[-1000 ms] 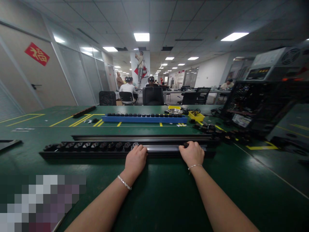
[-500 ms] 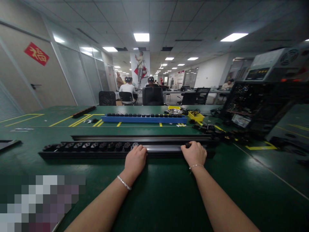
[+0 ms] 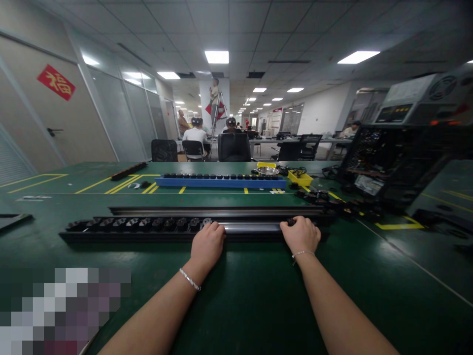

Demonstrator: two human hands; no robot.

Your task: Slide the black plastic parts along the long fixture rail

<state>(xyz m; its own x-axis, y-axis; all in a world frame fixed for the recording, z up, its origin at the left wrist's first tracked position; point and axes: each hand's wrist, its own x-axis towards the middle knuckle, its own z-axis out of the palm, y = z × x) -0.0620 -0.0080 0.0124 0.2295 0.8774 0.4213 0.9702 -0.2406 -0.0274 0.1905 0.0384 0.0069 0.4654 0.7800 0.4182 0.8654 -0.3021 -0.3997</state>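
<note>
A long black channel-shaped rail (image 3: 148, 237) lies across the green table in front of me. Several small black parts (image 3: 157, 224) with greyish tops sit in a row in its left portion. My left hand (image 3: 209, 241) is closed at the right end of that row, fingers curled over the rail; what lies under its fingertips is hidden. My right hand (image 3: 301, 235) is closed near the rail's right end, pinching a small black part (image 3: 291, 222) that is mostly covered by the fingers. Between the hands a smooth, shiny stretch of rail (image 3: 253, 227) shows.
A second dark rail (image 3: 221, 211) lies just behind. Farther back are a blue strip (image 3: 221, 183) holding black parts, a yellow bin (image 3: 300, 177) and a round metal dish (image 3: 267, 171). Loose black parts (image 3: 347, 209) and an opened computer case (image 3: 384, 162) occupy the right.
My right hand has shifted slightly to the right along the rail with the small black part. My left hand has stayed in place.
</note>
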